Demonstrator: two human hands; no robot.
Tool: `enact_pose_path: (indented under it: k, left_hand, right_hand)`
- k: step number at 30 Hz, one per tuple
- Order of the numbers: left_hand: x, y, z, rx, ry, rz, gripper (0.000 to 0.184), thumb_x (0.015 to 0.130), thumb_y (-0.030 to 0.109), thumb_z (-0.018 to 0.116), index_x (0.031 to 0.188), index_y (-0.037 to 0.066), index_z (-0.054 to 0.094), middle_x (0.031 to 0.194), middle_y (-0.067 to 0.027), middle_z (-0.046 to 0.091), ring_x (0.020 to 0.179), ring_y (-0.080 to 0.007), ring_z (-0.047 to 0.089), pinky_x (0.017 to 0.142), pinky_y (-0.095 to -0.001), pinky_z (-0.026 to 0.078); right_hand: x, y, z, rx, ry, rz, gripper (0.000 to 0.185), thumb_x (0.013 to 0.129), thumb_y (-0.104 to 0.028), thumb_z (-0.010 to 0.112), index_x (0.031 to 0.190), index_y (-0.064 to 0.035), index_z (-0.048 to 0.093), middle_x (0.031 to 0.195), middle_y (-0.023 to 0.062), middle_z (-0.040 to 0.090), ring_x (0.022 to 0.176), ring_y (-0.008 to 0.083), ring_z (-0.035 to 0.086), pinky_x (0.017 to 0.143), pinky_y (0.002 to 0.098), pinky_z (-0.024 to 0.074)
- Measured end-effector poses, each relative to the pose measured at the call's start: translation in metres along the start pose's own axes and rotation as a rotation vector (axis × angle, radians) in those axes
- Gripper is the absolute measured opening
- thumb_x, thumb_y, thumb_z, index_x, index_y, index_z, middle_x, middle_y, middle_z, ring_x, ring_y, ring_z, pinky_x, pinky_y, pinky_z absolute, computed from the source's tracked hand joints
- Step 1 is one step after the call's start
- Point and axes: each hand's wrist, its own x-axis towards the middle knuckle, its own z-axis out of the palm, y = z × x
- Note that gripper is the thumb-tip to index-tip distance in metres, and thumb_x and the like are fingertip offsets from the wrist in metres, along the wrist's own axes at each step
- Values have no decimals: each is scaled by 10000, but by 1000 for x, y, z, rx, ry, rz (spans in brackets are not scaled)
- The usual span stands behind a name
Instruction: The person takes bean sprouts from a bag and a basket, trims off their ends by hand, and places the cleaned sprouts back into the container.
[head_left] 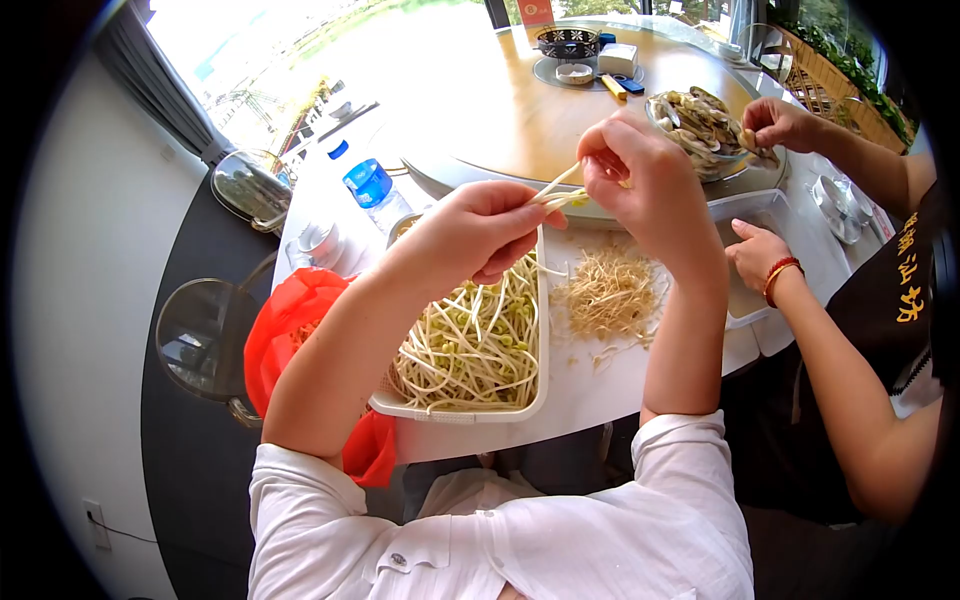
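Note:
My left hand (pixel 487 232) pinches a few bean sprouts (pixel 556 188) between thumb and fingers, raised above the table. At the other end of the sprouts, my right hand (pixel 630 175) is closed with its fingertips pinched together on them. Below my left hand, a white plastic basket (pixel 541 370) holds a heap of bean sprouts with pale stems and yellow-green heads. Under my right hand, a pile of thin brownish root ends (pixel 610 293) lies on the white table, with loose bits scattered around it.
Left of the basket lies a red plastic bag (pixel 285 310); behind it stands a water bottle (pixel 375 190). At right, a co-worker's hands (pixel 775 125) work by a bowl of shellfish (pixel 697 120) and a white tub (pixel 745 303). A wooden turntable (pixel 520 120) fills the back.

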Motion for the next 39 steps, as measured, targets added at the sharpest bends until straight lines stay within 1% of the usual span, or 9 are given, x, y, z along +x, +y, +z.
enact_pose_path:
  k: [5,9,14,16,23,27,29,35,39]
  left_hand:
    - [-1,-8,-14,-332,-130,24,267,967,197,431,1062,-27,542,650,-25,513,513,-109,517,437,-230,426]
    - [-7,-18,-29,-506,-148,80,264,970,183,404,1079,-25,524,781,-97,608,654,-204,635,576,-289,541]
    - [-27,-26,-38,-545,-111,146,267,970,169,389,1105,-24,515,972,-187,618,926,-302,636,801,-405,543]
    - [-38,-31,-41,-508,-76,186,278,967,164,394,1131,-29,508,1069,-231,597,1024,-338,597,870,-445,507]
    - [-72,-42,-55,-594,-4,203,264,953,144,428,1136,-30,505,1076,-226,598,1025,-338,596,879,-449,505]
    - [-84,-49,-61,-608,-8,243,255,951,133,432,1141,-26,494,1095,-231,588,1040,-334,589,902,-450,491]
    - [-90,-53,-61,-631,9,250,257,943,134,456,1128,-41,487,1077,-219,597,1012,-322,603,883,-420,503]
    - [-101,-72,-64,-599,2,301,250,949,136,446,1146,-10,494,1080,-208,598,1045,-300,591,886,-408,496]
    - [-111,-71,-48,-272,229,308,243,949,156,476,1122,-8,519,1003,-128,630,998,-208,609,842,-347,506]
  right_hand:
    - [3,15,-4,169,215,119,73,790,-70,596,827,-10,613,709,67,570,623,137,554,613,259,454]
    - [-4,17,-13,-81,-119,315,159,868,-77,535,956,16,629,783,76,652,740,109,618,685,235,470]
    - [-15,23,0,-312,-297,307,320,826,-143,578,1119,-14,577,990,169,646,923,314,616,828,349,469]
    - [-20,15,6,-356,-294,269,327,817,-148,587,1117,-20,580,1029,170,633,963,312,601,850,353,459]
    - [-52,1,38,-520,-450,367,278,790,-195,637,1021,-50,583,966,118,614,913,286,590,800,377,459]
    - [-90,20,57,-533,-200,39,174,818,-138,585,971,-61,617,789,106,644,812,293,618,751,395,474]
    - [-95,19,56,-601,-431,299,214,850,-123,536,1044,-47,587,782,131,652,814,317,626,736,401,482]
    - [-111,8,66,-603,-341,329,181,855,-157,539,1011,-84,598,784,135,654,769,322,627,678,411,482]
    - [-123,15,68,-543,-283,314,180,848,-155,551,1012,-96,599,835,137,651,754,309,627,666,396,484]
